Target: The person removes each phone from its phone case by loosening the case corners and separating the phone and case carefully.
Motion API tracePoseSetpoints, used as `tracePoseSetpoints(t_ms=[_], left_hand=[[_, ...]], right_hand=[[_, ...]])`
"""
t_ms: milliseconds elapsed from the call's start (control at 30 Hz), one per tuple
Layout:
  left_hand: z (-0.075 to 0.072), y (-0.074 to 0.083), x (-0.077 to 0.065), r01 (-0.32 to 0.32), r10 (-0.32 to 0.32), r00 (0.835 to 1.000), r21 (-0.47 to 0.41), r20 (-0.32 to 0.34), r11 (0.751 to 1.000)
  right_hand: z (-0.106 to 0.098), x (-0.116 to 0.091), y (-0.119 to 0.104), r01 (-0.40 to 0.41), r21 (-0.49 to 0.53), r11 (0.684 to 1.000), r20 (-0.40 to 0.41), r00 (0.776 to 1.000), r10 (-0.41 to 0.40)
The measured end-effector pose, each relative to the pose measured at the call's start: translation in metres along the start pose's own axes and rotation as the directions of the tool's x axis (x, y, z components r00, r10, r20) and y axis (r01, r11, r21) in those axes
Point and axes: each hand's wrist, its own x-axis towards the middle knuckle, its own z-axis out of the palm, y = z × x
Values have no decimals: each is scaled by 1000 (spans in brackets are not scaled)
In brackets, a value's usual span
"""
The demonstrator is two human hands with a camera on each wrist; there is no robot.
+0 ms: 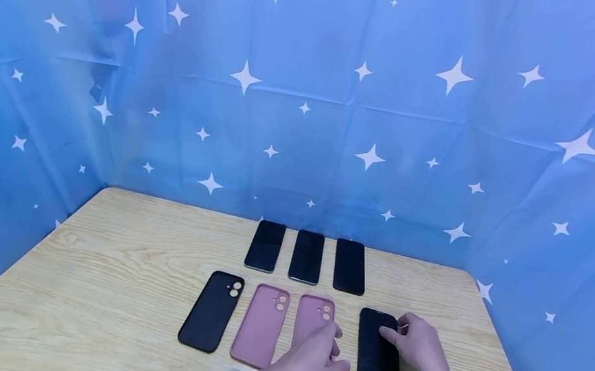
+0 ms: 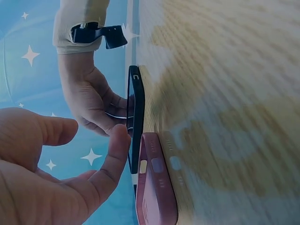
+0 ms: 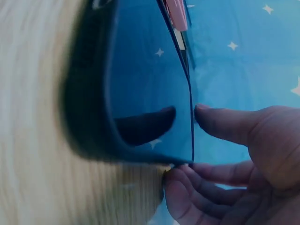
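At the right of the front row lies a phone in a black case (image 1: 380, 357), screen up. My right hand (image 1: 420, 345) is at its right edge: in the right wrist view the fingertips (image 3: 178, 180) are right at the case's edge, while the thumb stands a little off the glass, its reflection showing there. My left hand (image 1: 303, 365) reaches over the lower part of a pink phone case (image 1: 314, 312), fingers loosely bent around nothing. In the left wrist view its fingertip (image 2: 121, 136) overlaps the black case's side, near the pink case (image 2: 161, 187).
Left of these lie another pink case (image 1: 260, 327) and an unfilled black case (image 1: 211, 311). Three dark phones (image 1: 266, 246) make a row along the back of the wooden table (image 1: 80, 280). A blue star-patterned curtain (image 1: 312, 96) hangs behind and at both sides.
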Motion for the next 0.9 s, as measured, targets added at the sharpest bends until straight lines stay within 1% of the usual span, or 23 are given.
tracePoseSetpoints(t_ms=[133, 267, 467, 567, 667, 800, 900], left_hand=[[0, 1, -1, -3, 3, 1000, 2, 1, 1000], [-2, 1, -1, -7, 7, 1000, 16, 0, 1000], [-6, -1, 1, 13, -13, 1000, 29, -3, 1000], [-9, -1, 2, 11, -11, 1000, 19, -8, 1000], [-11, -1, 2, 10, -10, 1000, -18, -13, 1000], [-14, -1, 2, 18, -19, 1000, -50, -25, 999], [-18, -2, 2, 22, -24, 999, -50, -37, 998]], right_hand=[[1, -1, -5, -43, -8, 999, 17, 999, 43], [0, -1, -11, -109, -10, 994, 68, 992, 110], [0, 2, -13, -154, 12, 988, 135, 979, 151], [0, 4, -11, -150, 28, 988, 151, 978, 144], [0, 5, -10, -125, 53, 991, 144, 983, 116], [1, 4, -11, -85, 129, 988, 94, 993, 73], [0, 1, -14, -45, 187, 981, 49, 998, 37]])
